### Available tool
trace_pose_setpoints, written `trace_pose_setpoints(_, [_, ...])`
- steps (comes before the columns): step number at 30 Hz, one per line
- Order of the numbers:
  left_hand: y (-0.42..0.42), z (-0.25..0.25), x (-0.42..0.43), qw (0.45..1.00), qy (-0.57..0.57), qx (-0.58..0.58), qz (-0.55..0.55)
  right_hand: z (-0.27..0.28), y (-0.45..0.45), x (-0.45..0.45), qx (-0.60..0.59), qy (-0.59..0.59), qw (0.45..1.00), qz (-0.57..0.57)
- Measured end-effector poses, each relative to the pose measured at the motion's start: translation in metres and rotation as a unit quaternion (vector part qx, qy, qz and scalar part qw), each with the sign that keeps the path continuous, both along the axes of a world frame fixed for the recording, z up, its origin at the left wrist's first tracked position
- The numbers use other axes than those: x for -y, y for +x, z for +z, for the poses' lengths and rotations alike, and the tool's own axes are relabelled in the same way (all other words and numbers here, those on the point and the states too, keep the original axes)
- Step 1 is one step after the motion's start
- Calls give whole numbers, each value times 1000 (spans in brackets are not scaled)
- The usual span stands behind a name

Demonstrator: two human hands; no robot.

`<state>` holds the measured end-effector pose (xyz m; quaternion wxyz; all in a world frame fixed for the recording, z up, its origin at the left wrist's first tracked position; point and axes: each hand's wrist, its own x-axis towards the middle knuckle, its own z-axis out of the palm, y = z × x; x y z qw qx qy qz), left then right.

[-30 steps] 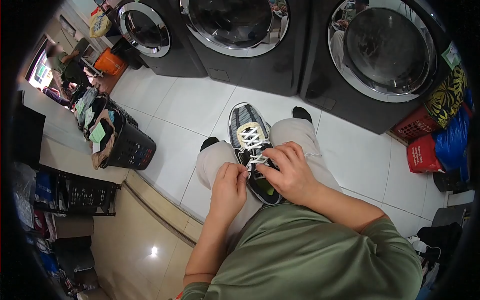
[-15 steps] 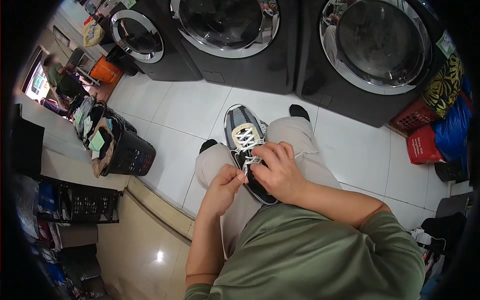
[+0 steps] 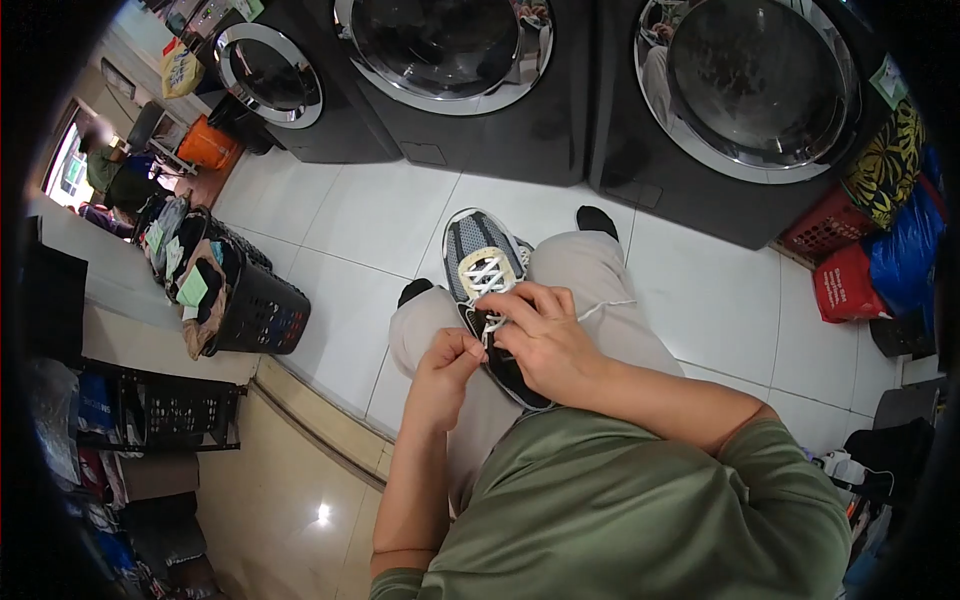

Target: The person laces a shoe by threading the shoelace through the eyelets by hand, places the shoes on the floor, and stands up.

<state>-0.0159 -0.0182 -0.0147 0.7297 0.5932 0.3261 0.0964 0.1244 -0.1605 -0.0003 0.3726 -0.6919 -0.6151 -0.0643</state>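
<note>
A grey and black sneaker (image 3: 481, 236) with a cream tongue area rests on my lap, its toe pointing away from me. White shoelaces (image 3: 487, 275) criss-cross its front. My left hand (image 3: 450, 365) is at the shoe's left edge, thumb and forefinger pinched on a lace. Over the upper eyelets lies my right hand (image 3: 545, 340), fingers curled and closed on the lace; its fingertips partly hide the knot area and the shoe opening. A loose white lace end (image 3: 605, 306) trails over my right trouser leg.
Dark front-loading machines (image 3: 500, 140) stand ahead on the white tiled floor (image 3: 350, 240). A black laundry basket (image 3: 265, 310) full of clothes is at left. Red and blue bags (image 3: 845, 285) sit at right. A person (image 3: 115, 175) in green is at the far left.
My right hand has shifted slightly left and its fingers have moved closer to my left hand over the laces. The left hand stays pinched, nearly in place.
</note>
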Motion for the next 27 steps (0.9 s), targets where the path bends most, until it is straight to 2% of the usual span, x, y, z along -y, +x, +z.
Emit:
trace_pose_setpoints(1, [-2,-3,-2,994,102,-8,-38,-2,0,1,8,10,1000,-8])
trace_pose_setpoints(3, [-5,-8,-10,946,305,-23,-104,-2,2,3,16,43,999,-17])
trace_pose_setpoints(6, [-13,-4,-13,881,455,-61,-118,-3,1,11,2,84,996,-33])
trace_pose_setpoints(9, [-5,5,2,929,370,16,-7,-1,6,16,-23,96,993,-58])
trace_pose_setpoints(12, [1,20,15,926,374,57,-11,-7,7,17,-24,85,995,-40])
trace_pose_setpoints(18, [1,25,16,883,468,5,-38,-5,4,13,54,80,995,-36])
trace_pose_setpoints(24, [1,18,10,905,418,31,-71,-2,4,9,162,63,984,-32])
trace_pose_setpoints(27, [1,11,10,902,429,42,-38,-3,7,11,134,68,988,-38])
